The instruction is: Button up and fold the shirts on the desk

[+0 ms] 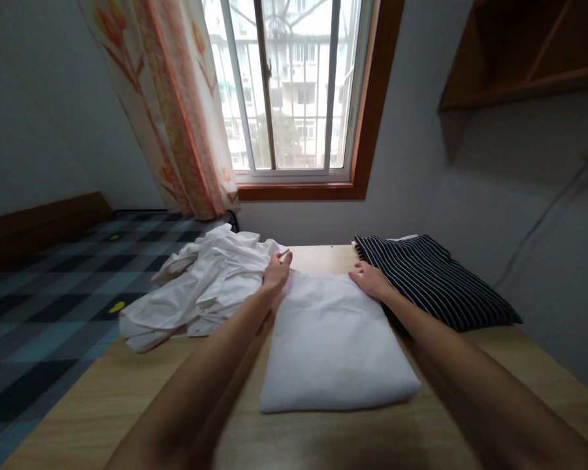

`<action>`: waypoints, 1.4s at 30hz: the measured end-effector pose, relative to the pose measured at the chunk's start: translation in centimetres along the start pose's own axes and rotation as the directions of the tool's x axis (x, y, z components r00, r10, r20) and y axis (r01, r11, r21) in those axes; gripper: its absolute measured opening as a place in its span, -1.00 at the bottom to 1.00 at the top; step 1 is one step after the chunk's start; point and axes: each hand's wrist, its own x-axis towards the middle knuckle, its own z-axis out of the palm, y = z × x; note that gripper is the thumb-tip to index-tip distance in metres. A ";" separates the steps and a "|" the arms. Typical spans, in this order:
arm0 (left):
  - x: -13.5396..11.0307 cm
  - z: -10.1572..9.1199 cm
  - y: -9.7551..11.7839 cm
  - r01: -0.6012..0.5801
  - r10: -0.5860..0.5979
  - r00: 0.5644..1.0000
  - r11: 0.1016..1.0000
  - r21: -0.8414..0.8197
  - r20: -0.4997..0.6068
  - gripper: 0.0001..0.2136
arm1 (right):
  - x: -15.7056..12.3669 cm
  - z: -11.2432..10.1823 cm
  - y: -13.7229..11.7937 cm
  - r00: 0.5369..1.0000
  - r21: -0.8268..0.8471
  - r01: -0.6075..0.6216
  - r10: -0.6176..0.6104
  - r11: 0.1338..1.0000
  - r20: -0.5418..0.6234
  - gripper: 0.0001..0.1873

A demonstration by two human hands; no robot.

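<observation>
A folded white garment (336,343) lies flat in the middle of the wooden table (127,405). My left hand (277,273) rests at its far left corner with fingers stretched forward, touching the cloth. My right hand (370,279) lies flat on its far right corner, fingers spread. Neither hand grips anything. A crumpled heap of white clothes (200,287) sits just left of my left hand. A folded dark garment with thin white stripes (434,281) lies right of my right hand.
A window (287,85) with a brown frame faces me, with a floral curtain (171,111) drawn to its left. A bed with a blue and black checked cover (44,307) stands left of the table. A wooden shelf (524,52) hangs at upper right.
</observation>
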 end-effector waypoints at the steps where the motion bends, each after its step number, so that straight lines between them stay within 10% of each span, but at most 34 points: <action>1: -0.1 0.2 -0.9 0.011 -0.011 1.000 0.999 0.033 -0.007 -0.66 | -0.2 0.8 0.5 1.000 0.017 0.012 -0.012 1.000 -0.001 -0.56; 11: 0.3 0.3 -1.7 -0.134 0.155 0.986 0.955 0.266 -0.060 -0.71 | 2.1 0.4 1.0 0.952 0.171 0.151 -0.096 0.974 -0.291 -0.75; 16: -0.8 0.9 -2.1 -0.193 0.222 0.975 0.812 0.551 0.015 -0.69 | -0.5 -0.5 1.0 0.918 0.273 0.043 0.070 0.961 -0.390 -0.69; 20: -2.2 0.6 -1.3 -0.469 0.485 0.847 0.489 0.736 0.217 -0.68 | -8.2 -2.9 3.0 0.926 0.411 0.037 0.124 0.911 -0.357 -0.60; 23: -3.3 1.7 0.9 -0.684 0.553 0.694 0.306 0.662 0.462 -0.73 | -15.2 -3.9 4.3 0.986 0.608 -0.087 0.153 0.789 -0.058 -0.52; 26: -4.1 4.8 3.4 -0.764 0.537 0.641 0.382 0.520 0.549 -0.67 | -20.3 -3.7 4.2 0.979 0.720 -0.202 0.113 0.664 0.171 -0.40; 32: -3.9 11.3 4.7 -0.663 0.411 0.736 0.598 0.450 0.538 -0.75 | -23.3 -3.4 1.9 0.971 0.835 -0.154 -0.075 0.528 0.227 -0.20; 36: -3.4 12.8 3.5 -0.668 0.443 0.737 0.594 0.449 0.510 -0.81 | -24.1 -2.7 2.1 0.980 0.690 -0.133 -0.010 0.712 0.200 -0.42; 42: -3.2 13.0 2.6 -0.655 0.463 0.752 0.606 0.451 0.469 -0.80 | -26.4 0.3 3.1 0.984 0.328 0.140 -0.095 0.934 -0.150 -0.65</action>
